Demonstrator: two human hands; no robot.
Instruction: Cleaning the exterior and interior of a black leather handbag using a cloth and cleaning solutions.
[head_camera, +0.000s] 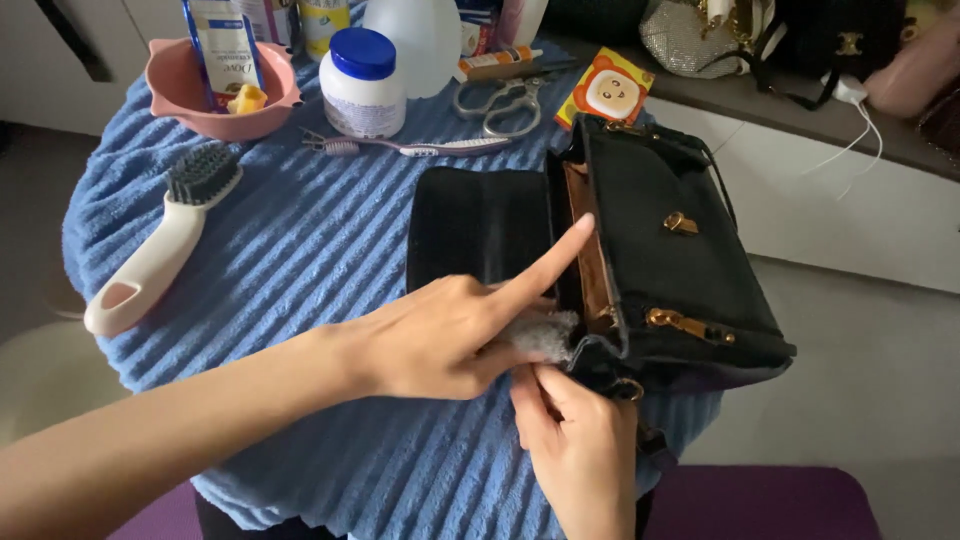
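A black handbag (665, 265) with gold clasps lies open on a blue ribbed towel (300, 250), its flap (475, 225) folded out to the left and its tan lining (590, 260) showing. My left hand (440, 335) presses a small whitish cloth (545, 335) against the bag's near edge, with the index finger stretched out along the lining. My right hand (575, 445) comes up from below and pinches the bag's near corner beside a gold ring.
On the towel lie a brush with a white handle (160, 250), a pink bowl (215, 90), a white jar with a blue lid (362, 85), a toothbrush (420, 147), scissors (500, 100) and an orange card (605, 88). Other bags (800, 35) sit on a ledge behind.
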